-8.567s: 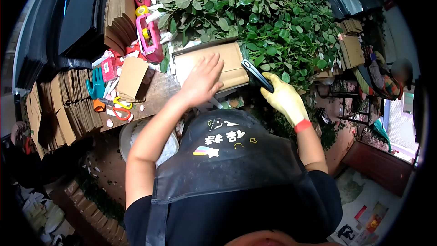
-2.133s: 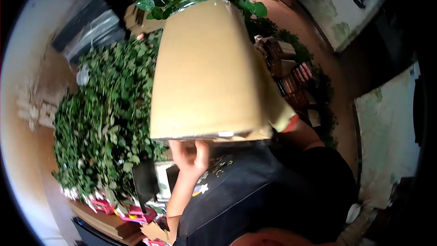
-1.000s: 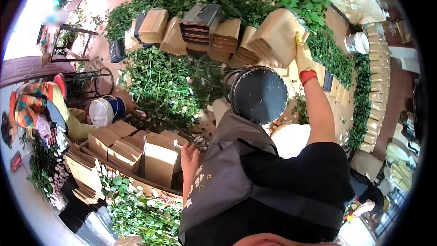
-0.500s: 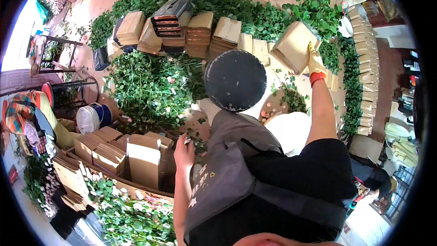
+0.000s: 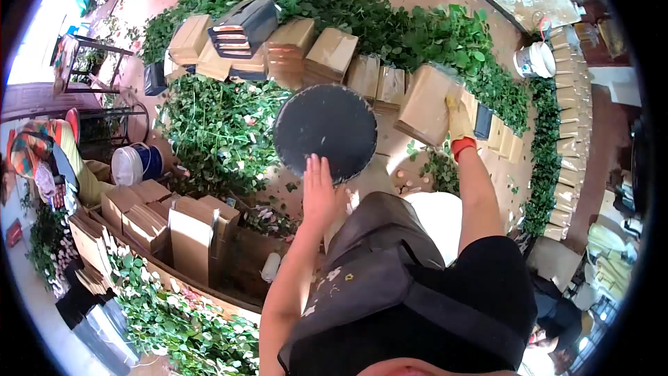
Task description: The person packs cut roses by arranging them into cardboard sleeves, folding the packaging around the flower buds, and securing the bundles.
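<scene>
My left hand (image 5: pixel 320 191) is bare and lies with its fingers stretched out on the near edge of a round black disc-shaped top (image 5: pixel 325 125). What supports the disc is hidden beneath it. My right hand (image 5: pixel 459 120) wears a yellow glove with a red cuff at the wrist. It grips the right side of a brown cardboard bundle (image 5: pixel 426 104), which sits tilted to the right of the disc. The gloved fingertips are partly hidden against the cardboard. Beside that bundle stand more cardboard packs (image 5: pixel 390 85) in a curved row.
Leafy green stems with flowers (image 5: pixel 216 132) cover much of the floor. A dark-covered bundle (image 5: pixel 245 24) tops the row behind. At left, a long box (image 5: pixel 163 275) holds upright cardboard, near a white bucket (image 5: pixel 129 166). Another white bucket (image 5: pixel 536 61) stands at the right. A person (image 5: pixel 557 310) is at lower right.
My left hand has moved up and right from beside the cardboard box onto the black disc. The right hand and its cardboard bundle have shifted left and down toward the disc; the view has shifted slightly.
</scene>
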Action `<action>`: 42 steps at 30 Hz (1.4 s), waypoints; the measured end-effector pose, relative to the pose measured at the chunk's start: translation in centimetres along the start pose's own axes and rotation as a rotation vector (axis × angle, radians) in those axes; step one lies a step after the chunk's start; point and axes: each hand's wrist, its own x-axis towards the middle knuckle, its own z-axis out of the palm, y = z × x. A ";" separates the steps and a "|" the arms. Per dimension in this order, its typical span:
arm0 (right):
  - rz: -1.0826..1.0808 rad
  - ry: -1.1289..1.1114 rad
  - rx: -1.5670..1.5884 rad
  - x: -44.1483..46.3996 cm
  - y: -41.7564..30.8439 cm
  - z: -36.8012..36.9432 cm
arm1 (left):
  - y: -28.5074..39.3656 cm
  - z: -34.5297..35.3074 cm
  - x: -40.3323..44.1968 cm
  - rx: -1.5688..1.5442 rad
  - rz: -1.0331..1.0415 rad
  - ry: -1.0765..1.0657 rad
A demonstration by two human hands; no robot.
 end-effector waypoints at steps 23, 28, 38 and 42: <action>0.271 -0.075 0.142 21.1 -2.7 27.3 | -1.4 4.2 9.0 0.265 -0.406 -0.285; 0.208 -0.152 0.400 16.0 -1.2 23.9 | -2.2 5.0 8.8 0.205 -0.375 -0.234; 0.019 -0.619 0.625 -4.2 -16.6 10.3 | 0.2 3.3 10.0 0.105 -0.384 -0.121; -0.368 -1.021 0.336 -9.4 -23.4 9.0 | 2.6 5.2 7.1 -0.298 -0.395 -0.081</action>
